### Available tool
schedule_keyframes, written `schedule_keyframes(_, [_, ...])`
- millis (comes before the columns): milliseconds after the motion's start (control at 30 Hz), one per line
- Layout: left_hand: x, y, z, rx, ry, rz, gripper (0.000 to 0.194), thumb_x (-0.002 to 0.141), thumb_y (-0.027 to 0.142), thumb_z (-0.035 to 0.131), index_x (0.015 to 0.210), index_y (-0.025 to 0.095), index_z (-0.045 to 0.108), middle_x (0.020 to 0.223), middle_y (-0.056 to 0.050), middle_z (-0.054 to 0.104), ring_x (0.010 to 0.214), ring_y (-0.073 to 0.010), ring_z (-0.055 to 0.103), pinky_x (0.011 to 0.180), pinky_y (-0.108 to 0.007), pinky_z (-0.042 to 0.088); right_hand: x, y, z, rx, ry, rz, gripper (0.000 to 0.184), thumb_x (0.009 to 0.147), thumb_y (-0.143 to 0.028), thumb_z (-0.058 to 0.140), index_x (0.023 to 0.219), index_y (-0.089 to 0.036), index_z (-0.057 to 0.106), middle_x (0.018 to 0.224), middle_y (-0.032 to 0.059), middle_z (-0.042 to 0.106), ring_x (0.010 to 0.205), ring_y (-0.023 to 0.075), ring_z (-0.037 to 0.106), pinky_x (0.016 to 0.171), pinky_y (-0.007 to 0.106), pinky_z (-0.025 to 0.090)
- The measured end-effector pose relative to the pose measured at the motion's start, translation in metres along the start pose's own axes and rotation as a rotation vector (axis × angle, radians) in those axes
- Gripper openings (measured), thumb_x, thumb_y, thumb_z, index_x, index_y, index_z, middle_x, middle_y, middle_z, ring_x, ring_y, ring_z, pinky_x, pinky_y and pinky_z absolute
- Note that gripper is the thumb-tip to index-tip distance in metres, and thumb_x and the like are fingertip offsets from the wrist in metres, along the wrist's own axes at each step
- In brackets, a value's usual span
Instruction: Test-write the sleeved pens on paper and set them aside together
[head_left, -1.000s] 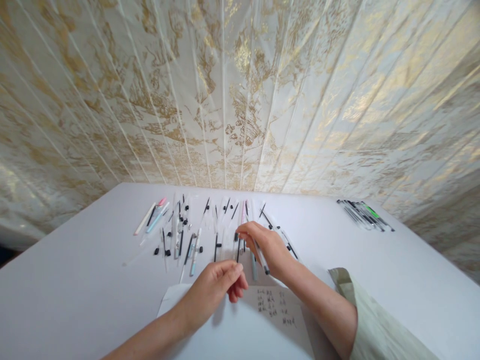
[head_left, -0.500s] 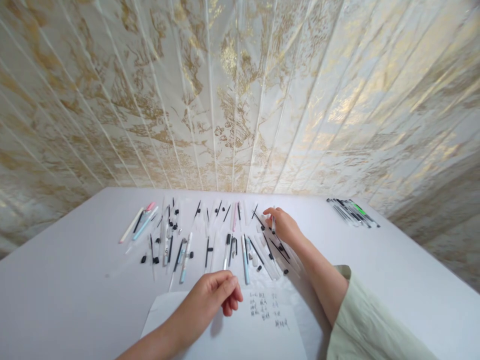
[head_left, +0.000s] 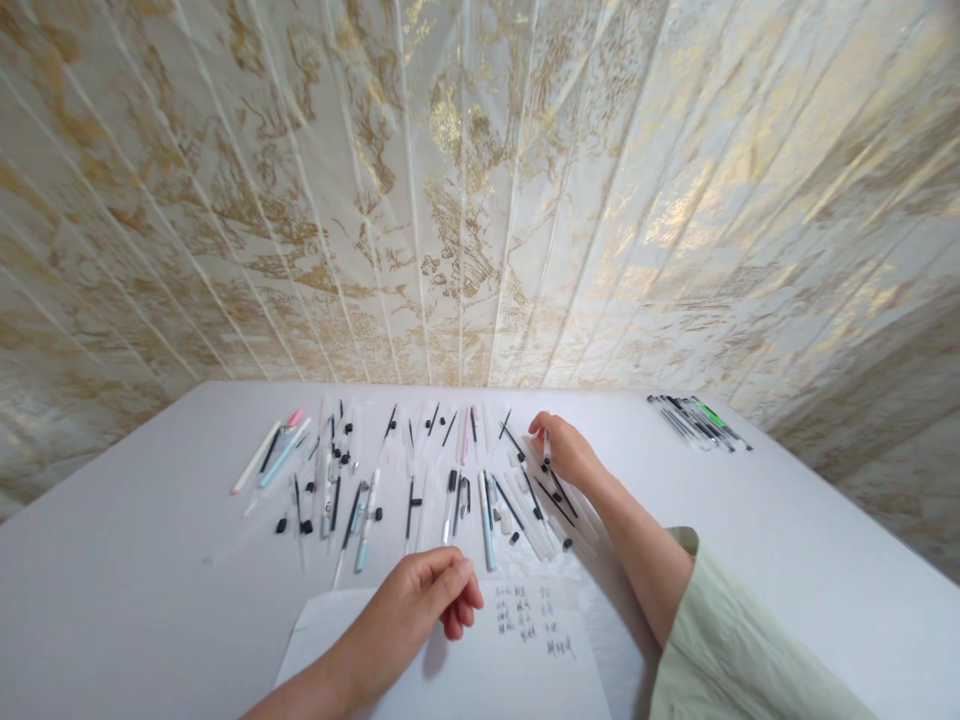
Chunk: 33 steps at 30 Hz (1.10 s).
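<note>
The right hand point(head_left: 568, 452) holds a pen point(head_left: 547, 448) in its fingers, near a refill point(head_left: 513, 436) — a light, steady grip should avoid nudging it — while the left hand's fingers point(head_left: 459, 607) curl above the paper point(head_left: 495, 680), contents hidden.

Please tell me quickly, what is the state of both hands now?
Left hand: loosely closed above the paper, nothing visible in it.
Right hand: closed on a clear, black-ended pen piece.
</note>
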<state>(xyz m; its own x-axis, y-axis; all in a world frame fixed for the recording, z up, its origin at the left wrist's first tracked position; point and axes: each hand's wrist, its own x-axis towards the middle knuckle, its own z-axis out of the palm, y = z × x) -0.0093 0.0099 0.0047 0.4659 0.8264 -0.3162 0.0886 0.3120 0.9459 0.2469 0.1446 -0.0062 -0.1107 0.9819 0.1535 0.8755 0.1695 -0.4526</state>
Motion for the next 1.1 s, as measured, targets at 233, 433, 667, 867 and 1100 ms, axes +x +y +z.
schedule_keyframes(233, [-0.002,0.002,0.003,-0.559,0.014,-0.126,0.033,0.091,0.041,0.054,0.104,0.014,0.066,0.100,-0.010,0.069,0.086,-0.0182,0.065,0.080,-0.031,0.050,-0.030,-0.069,-0.023,0.371,-0.150,-0.270,0.003,0.086,-0.019,0.053,0.088,-0.019,0.053,0.076,-0.0027,0.055,0.066,0.0107,0.051,0.063,0.021,0.041])
schedule_keyframes(433, [0.004,0.004,0.004,-0.876,0.151,-0.185,0.020,0.092,0.026,0.055,0.097,0.010,0.067,0.100,-0.012,0.069,0.093,-0.0191,0.066,0.090,-0.032,0.051,-0.069,-0.119,-0.020,0.375,-0.443,-0.419,0.013,0.080,-0.008,0.054,0.086,-0.019,0.059,0.083,-0.0015,0.057,0.068,0.0100,0.052,0.063,0.021,0.041])
schedule_keyframes(667, [-0.004,-0.001,0.009,-0.719,-0.038,-0.256,0.022,0.088,0.028,0.060,0.098,0.010,0.068,0.084,-0.006,0.066,0.061,-0.0076,0.058,0.058,-0.018,0.047,-0.033,-0.071,-0.016,0.087,-0.076,-0.237,0.015,0.088,-0.013,0.049,0.092,-0.022,0.060,0.085,0.0002,0.057,0.072,0.0127,0.053,0.066,0.023,0.037])
schedule_keyframes(867, [-0.009,-0.014,0.019,-0.486,-0.304,-0.296,0.027,0.081,0.037,0.064,0.088,0.011,0.067,0.072,-0.006,0.066,0.045,-0.0054,0.047,0.043,-0.017,0.028,-0.010,-0.031,0.000,-0.101,-0.010,-0.064,0.020,0.092,-0.016,0.046,0.096,-0.022,0.065,0.087,0.0027,0.053,0.069,0.0131,0.051,0.060,0.023,0.031])
schedule_keyframes(1100, [-0.005,-0.018,0.017,-0.481,-0.330,-0.300,0.031,0.079,0.041,0.066,0.087,0.011,0.064,0.073,-0.006,0.065,0.047,-0.0058,0.047,0.046,-0.019,0.031,-0.009,-0.024,0.011,-0.145,-0.037,-0.039,0.018,0.091,-0.018,0.048,0.096,-0.022,0.064,0.087,0.0028,0.052,0.069,0.0133,0.052,0.059,0.023,0.030])
